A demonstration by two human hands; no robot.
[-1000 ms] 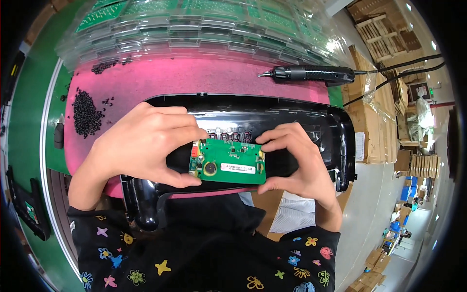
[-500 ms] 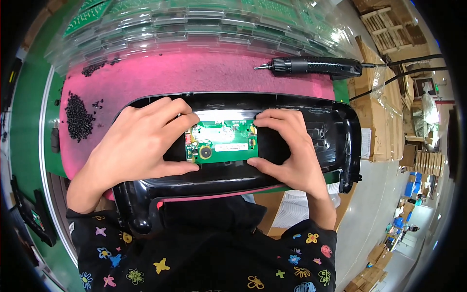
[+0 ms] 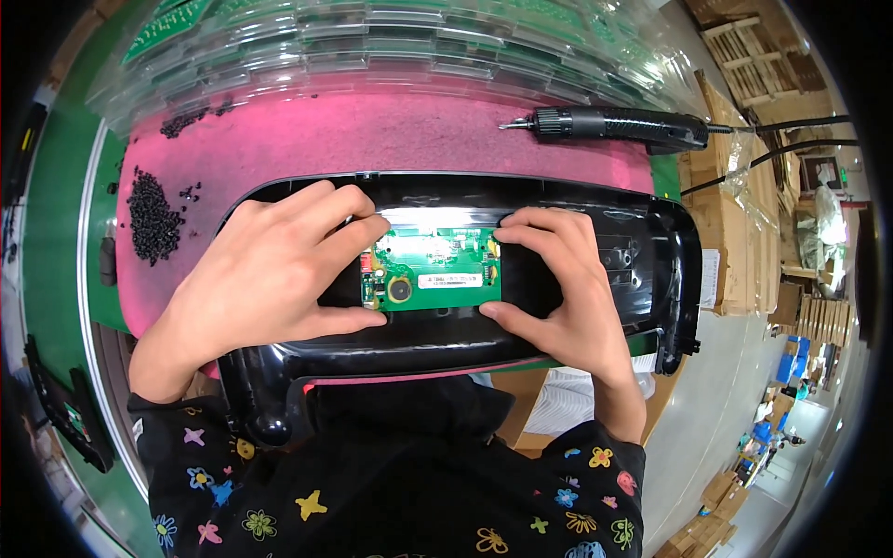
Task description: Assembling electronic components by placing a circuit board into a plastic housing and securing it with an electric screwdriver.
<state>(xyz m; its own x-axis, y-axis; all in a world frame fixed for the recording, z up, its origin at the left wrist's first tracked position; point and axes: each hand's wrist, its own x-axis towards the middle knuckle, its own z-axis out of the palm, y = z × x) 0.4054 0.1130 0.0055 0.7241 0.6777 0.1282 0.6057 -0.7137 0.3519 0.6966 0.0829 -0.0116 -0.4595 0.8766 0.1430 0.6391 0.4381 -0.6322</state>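
The left hand (image 3: 274, 265) pinches the left end of a green rectangular circuit board (image 3: 433, 265) between thumb and fingers; the right hand (image 3: 581, 288) likewise grips its right end. The board lies level within the outline of a glossy black plastic shell (image 3: 651, 279), left of its middle; whether it is seated cannot be told. Uneven pressure from the thumbs could tilt or flex it, and fingertips crowding its end components could bend them.

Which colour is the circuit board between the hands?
The circuit board is green, in the head view.
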